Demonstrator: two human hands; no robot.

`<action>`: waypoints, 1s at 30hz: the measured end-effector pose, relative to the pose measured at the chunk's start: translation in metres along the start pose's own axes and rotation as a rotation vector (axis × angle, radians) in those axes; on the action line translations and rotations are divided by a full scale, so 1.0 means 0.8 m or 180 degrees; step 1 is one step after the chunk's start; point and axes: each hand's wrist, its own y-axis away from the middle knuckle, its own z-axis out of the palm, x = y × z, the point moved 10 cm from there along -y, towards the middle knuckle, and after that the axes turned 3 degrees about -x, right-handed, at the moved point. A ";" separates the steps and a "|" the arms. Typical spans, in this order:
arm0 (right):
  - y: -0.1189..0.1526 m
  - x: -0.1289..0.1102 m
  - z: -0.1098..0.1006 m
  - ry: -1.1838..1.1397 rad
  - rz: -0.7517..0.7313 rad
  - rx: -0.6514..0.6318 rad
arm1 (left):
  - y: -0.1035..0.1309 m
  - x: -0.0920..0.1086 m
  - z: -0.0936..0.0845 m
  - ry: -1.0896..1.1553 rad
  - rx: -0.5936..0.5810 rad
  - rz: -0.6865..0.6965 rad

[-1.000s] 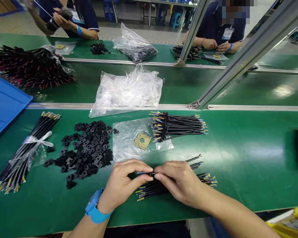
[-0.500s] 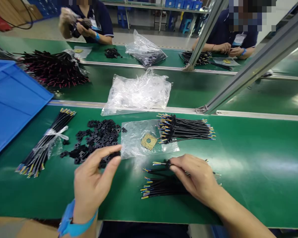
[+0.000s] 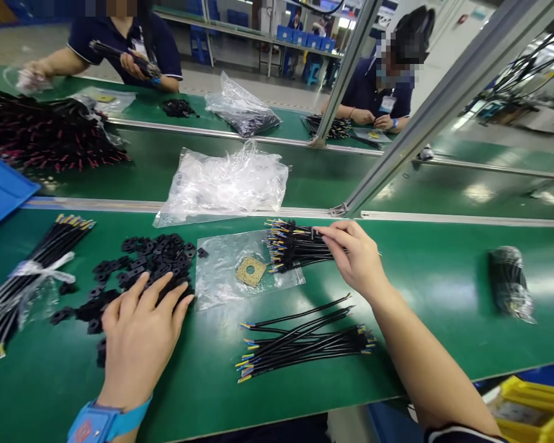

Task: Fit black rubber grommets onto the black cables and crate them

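My left hand, fingers spread and bent, reaches over the pile of small black plastic pieces, its fingertips at the near edge of the pile. My right hand pinches a black cable at the top of the bundle of short black cables, whose coloured wire ends point left and which carry black pieces near those ends. Nearer me lie several loose black cables with bare coloured ends. A yellowish square sponge with a hole rests on a clear plastic bag between the pile and the bundle.
A tied cable bundle lies at left near a blue bin. Behind are a crumpled clear bag, a metal frame post and two co-workers at the opposite bench. A wrapped black bundle lies at right, above a yellow bin.
My right hand has moved from the loose cables up to the bundle with a cable. My left hand has dropped onto the black pieces, fingers spreading. The view has swung right.
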 end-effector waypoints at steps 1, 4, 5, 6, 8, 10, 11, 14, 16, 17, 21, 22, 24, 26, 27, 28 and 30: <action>-0.008 0.003 0.005 -0.0069 -0.0036 -0.0016 | -0.002 0.002 -0.002 0.0037 -0.0006 0.0009; -0.024 0.005 0.030 -0.0236 -0.0121 -0.0203 | -0.007 0.011 -0.004 0.0103 -0.0112 0.0059; -0.026 0.005 0.038 -0.0241 -0.0123 -0.0272 | -0.008 0.014 -0.004 0.0105 -0.0146 0.0082; -0.025 0.005 0.043 -0.0213 -0.0110 -0.0306 | -0.009 0.017 -0.004 0.0089 -0.0181 0.0114; -0.019 0.005 0.043 -0.0089 -0.0060 -0.0262 | -0.011 0.024 -0.003 0.0002 -0.0236 0.0178; -0.006 -0.001 0.036 0.0012 -0.0060 -0.0192 | -0.014 0.029 0.000 -0.0112 -0.0303 0.0222; 0.003 -0.007 0.035 0.0014 -0.0106 -0.0253 | -0.016 0.030 0.002 -0.0151 -0.0347 0.0226; 0.040 -0.036 0.057 -0.0155 -0.0429 -0.1021 | -0.019 0.032 0.008 -0.0105 -0.0447 0.0171; 0.070 -0.055 0.082 -0.0281 -0.0587 -0.1667 | -0.020 0.034 0.007 0.0164 -0.0422 0.0104; 0.083 -0.062 0.094 -0.0317 -0.0614 -0.1901 | -0.020 0.034 0.005 0.0403 -0.0377 0.0047; 0.108 -0.076 0.121 -0.0324 -0.0586 -0.2121 | -0.018 0.031 -0.005 0.1822 -0.0197 -0.0479; 0.108 -0.077 0.124 -0.0351 -0.0555 -0.2083 | -0.017 0.029 -0.004 0.2207 -0.0197 -0.0692; 0.104 -0.076 0.125 -0.0497 -0.0419 -0.1975 | -0.013 0.027 0.007 0.2977 -0.0301 -0.1154; 0.096 -0.070 0.124 -0.0697 -0.0207 -0.1844 | -0.008 0.027 0.023 0.3655 -0.0440 -0.1563; 0.091 -0.067 0.122 -0.0778 -0.0121 -0.1751 | -0.006 0.026 0.031 0.3905 -0.0488 -0.1722; 0.086 -0.066 0.120 -0.0827 -0.0081 -0.1647 | -0.004 0.025 0.037 0.4082 -0.0512 -0.1842; 0.078 -0.065 0.118 -0.0793 -0.0122 -0.1440 | 0.001 0.020 0.047 0.4265 -0.0489 -0.2024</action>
